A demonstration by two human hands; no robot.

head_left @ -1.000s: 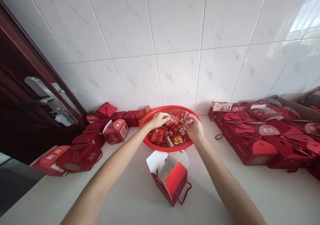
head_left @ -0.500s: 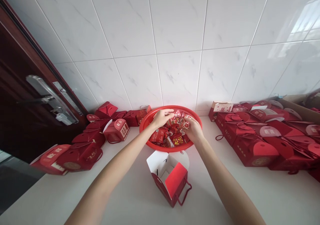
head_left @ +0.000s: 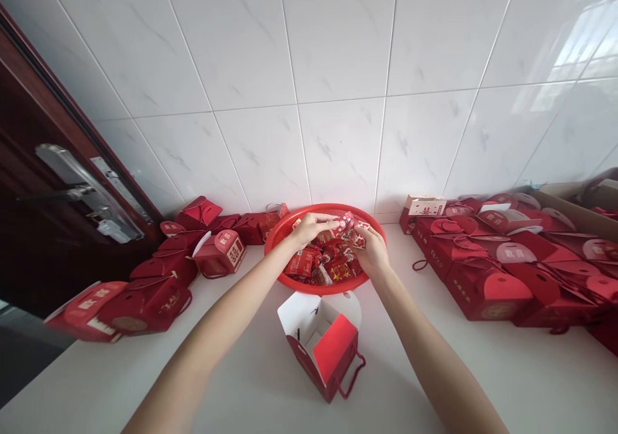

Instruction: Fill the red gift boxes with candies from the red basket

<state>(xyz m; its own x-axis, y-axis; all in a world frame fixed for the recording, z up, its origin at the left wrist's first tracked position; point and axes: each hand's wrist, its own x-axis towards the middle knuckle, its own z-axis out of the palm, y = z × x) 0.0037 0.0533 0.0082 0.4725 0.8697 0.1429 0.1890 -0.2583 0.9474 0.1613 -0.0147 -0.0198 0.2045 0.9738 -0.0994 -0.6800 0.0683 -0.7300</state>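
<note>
Gripping packets (head_left: 360,235): right hand (head_left: 374,251), perhaps left (head_left: 308,230).

The basket (head_left: 318,289) is bright red, the open box (head_left: 333,349) red outside, white inside, the tiles (head_left: 340,41) grey-veined white.

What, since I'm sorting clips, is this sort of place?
A tiled room, perhaps in a home: a dark door with a metal handle, marble-patterned wall tiles, and a white tabletop holding red boxes and a basket of wrapped packets.
</note>
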